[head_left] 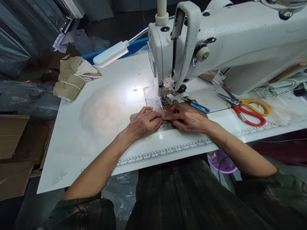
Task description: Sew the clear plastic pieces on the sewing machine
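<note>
Just in front of the needle of a white sewing machine (165, 99), my two hands meet on the work plate. My left hand (146, 122) is closed, its fingers bent and their tips pressed down at a small piece of material I cannot make out. From the other side, my right hand (186, 118) reaches in with its index finger straight, thumb and finger drawn together near the left fingertips. A clear plastic sheet with red marks (153, 103) lies behind the left fingers. Blue thread snips (198, 106) lie beside the right hand.
Scissors with red and yellow handles (251, 111) lie at the right. A printed ruler (163, 153) runs along the table's front edge. A lit lamp (111, 53) hangs over the left side, near a tied brown paper bundle (69, 81). A purple basket (223, 162) stands below.
</note>
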A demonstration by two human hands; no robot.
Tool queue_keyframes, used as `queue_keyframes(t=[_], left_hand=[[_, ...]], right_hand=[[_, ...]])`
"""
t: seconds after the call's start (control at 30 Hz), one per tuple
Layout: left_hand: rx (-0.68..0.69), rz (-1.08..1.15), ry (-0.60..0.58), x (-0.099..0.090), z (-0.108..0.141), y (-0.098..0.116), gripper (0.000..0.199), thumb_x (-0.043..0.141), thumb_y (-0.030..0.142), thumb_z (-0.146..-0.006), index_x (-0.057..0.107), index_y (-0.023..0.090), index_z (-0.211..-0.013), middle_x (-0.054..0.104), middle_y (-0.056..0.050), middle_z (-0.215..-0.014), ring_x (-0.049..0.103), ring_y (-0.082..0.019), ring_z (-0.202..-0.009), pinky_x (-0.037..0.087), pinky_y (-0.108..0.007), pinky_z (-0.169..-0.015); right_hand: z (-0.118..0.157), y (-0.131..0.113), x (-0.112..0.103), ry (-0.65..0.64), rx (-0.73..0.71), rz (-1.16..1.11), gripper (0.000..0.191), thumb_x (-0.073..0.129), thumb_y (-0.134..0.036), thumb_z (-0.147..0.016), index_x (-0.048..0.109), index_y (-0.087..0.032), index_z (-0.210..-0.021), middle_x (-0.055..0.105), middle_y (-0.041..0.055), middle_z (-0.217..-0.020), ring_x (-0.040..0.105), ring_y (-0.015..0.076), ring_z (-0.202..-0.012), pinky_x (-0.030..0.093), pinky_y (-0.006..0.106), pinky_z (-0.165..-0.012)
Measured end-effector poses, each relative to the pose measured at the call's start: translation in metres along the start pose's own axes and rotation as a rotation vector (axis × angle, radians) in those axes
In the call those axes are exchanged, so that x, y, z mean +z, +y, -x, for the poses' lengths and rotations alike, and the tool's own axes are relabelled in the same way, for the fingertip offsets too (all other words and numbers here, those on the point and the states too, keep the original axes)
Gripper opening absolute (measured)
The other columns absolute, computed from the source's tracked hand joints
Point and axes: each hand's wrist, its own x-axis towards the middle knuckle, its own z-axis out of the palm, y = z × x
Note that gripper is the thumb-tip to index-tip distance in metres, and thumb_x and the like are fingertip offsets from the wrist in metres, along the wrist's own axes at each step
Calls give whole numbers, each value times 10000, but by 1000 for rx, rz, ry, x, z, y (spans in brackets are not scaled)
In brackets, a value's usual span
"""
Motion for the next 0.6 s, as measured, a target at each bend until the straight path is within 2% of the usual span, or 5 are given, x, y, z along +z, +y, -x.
queue_keyframes(t=[0.2, 0.3, 0.4, 0.5, 0.6], left_hand=[[-29, 78, 25, -9, -3, -4, 94, 618, 259, -935, 698, 210, -940, 749, -33, -1031, 703, -181, -889, 507, -460, -952], [-275, 61, 224, -19, -2, -15, 116, 657, 305, -903, 692, 199, -931, 731, -53, -1019, 685, -208, -915, 542, -405, -812], [-550, 0, 438, -29, -3, -21, 80, 609, 240, -918, 668, 186, -927, 706, -55, -963, 660, -182, -843, 539, -326, -686], [-495, 65, 421, -27, -6, -15, 87, 574, 188, -925, 660, 179, -921, 698, -44, -910, 646, -152, -780, 534, -288, -644], [-325, 158, 252, -14, -7, -4, 128, 546, 178, -942, 672, 163, -963, 708, -68, -961, 665, -168, -858, 562, -309, -714]], right_hand=[[-2, -2, 0, -3, -13, 85, 363, 504, -210, -920, 756, -272, -1174, 640, 105, -1027, 575, 228, -922, 487, 401, -845], [-1, -1, -1, -7, 0, 79, 358, 513, -214, -917, 759, -279, -1169, 641, 107, -1044, 580, 228, -921, 485, 397, -836], [-1, -1, -1, -13, 13, 64, 360, 516, -215, -906, 767, -280, -1156, 647, 111, -1061, 588, 240, -929, 484, 407, -836], [-1, -1, 1, -1, 13, 66, 364, 508, -224, -909, 763, -287, -1162, 652, 107, -1044, 587, 239, -912, 480, 407, -826], [0, -1, 2, 20, 2, 84, 356, 491, -233, -923, 768, -294, -1138, 654, 104, -1034, 583, 241, -924, 477, 409, -835]])
